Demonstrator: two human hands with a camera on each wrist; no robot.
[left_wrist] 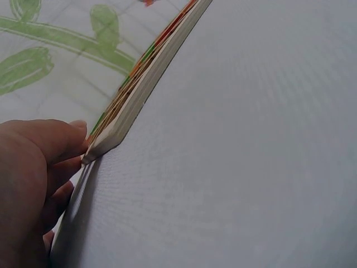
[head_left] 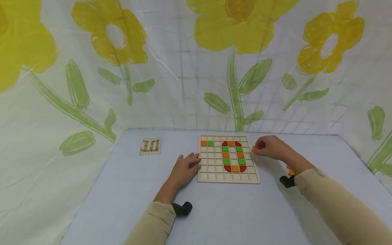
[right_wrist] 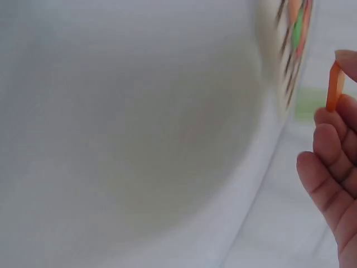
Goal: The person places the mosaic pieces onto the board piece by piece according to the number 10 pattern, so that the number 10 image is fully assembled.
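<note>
A wooden grid board (head_left: 214, 175) lies on the table. Red, green and orange tiles form a closed ring in its right half, and an orange tile (head_left: 203, 143) and a green tile (head_left: 210, 143) sit side by side near its upper left corner. Beside the board's left edge is my left hand (head_left: 183, 170), its fingers loosely extended and touching that edge. My right hand (head_left: 271, 147) pinches a small orange tile (right_wrist: 333, 86) between thumb and fingers, just off the board's upper right side. In the left wrist view the board (left_wrist: 131, 114) shows edge-on.
A printed pattern card (head_left: 150, 146) lies left of the board. Some loose orange tiles (head_left: 291, 172) rest on the table near the right wrist, partly hidden by the forearm. Behind the table (head_left: 226, 214) hangs a white sheet (head_left: 171, 112) painted with yellow flowers.
</note>
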